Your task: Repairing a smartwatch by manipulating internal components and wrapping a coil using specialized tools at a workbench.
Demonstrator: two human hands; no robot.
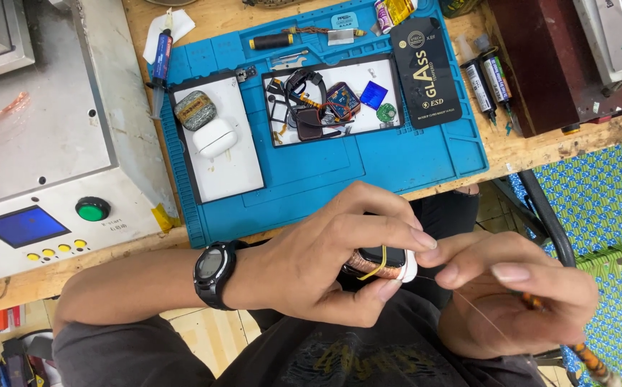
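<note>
Smartwatch (381, 262): gripped in closed left hand (325, 261); right hand (512, 297) pinches thin wire (479, 315) taut at its edge; screen not yet lifted, separation apparently underway.

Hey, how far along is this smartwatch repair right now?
Done: loose parts already lie sorted in a tray on the blue mat. In hand: the left hand grips the watch while the right hand pulls a thin wire at its edge. Left: the watch looks unopened, its screen in place.
</note>
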